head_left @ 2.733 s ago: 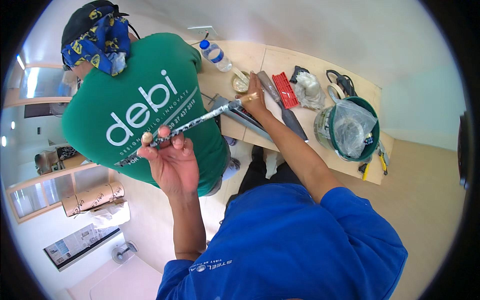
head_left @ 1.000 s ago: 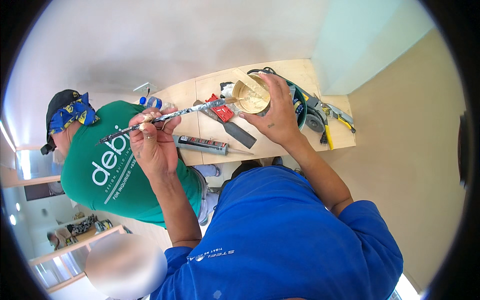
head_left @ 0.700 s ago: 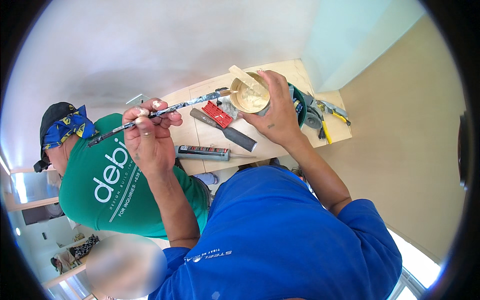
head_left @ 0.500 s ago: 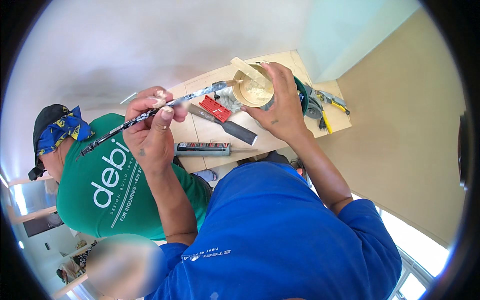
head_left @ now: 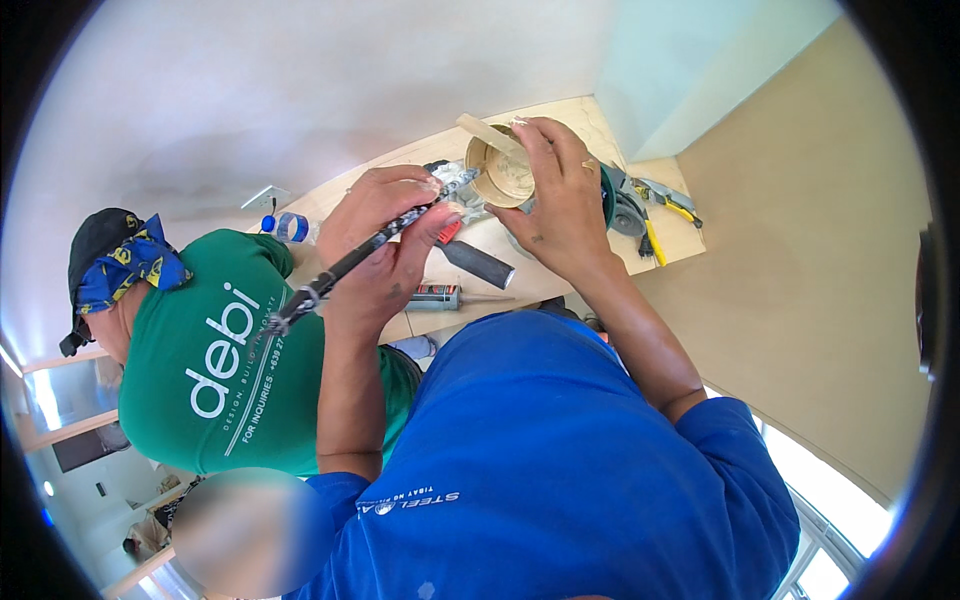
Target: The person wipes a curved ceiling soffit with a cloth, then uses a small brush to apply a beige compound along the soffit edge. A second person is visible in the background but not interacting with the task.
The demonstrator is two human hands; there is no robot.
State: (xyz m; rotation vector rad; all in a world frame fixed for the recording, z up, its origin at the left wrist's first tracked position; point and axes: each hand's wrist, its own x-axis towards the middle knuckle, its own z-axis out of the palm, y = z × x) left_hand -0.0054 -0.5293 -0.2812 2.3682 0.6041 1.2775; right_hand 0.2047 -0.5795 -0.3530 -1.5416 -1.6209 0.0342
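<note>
My left hand (head_left: 372,240) grips a thin paintbrush (head_left: 345,262) with a dark, white-speckled handle, pinched between thumb and fingers. Its tip reaches the left rim of a small round tub (head_left: 478,158); whether it touches the rim is unclear. My right hand (head_left: 566,205) is wrapped around the tub's right side, tilting its opening toward me. Inside lies pale beige paste (head_left: 513,184). A flat wooden stick (head_left: 487,136) leans across the tub, its upper end sticking out past the rim. Pale residue marks the fingertips of both hands.
On the wooden tabletop (head_left: 560,120) lie a dark-bladed tool (head_left: 478,264), a sealant cartridge (head_left: 436,297), a grey power tool (head_left: 628,213) and a yellow-handled cutter (head_left: 678,206). A co-worker in a green shirt (head_left: 200,400) is close on my left, near a wall socket (head_left: 266,197).
My left hand has moved right and forward, bringing the brush tip to the tub's rim and covering most of the red case. The tub has shifted only slightly.
</note>
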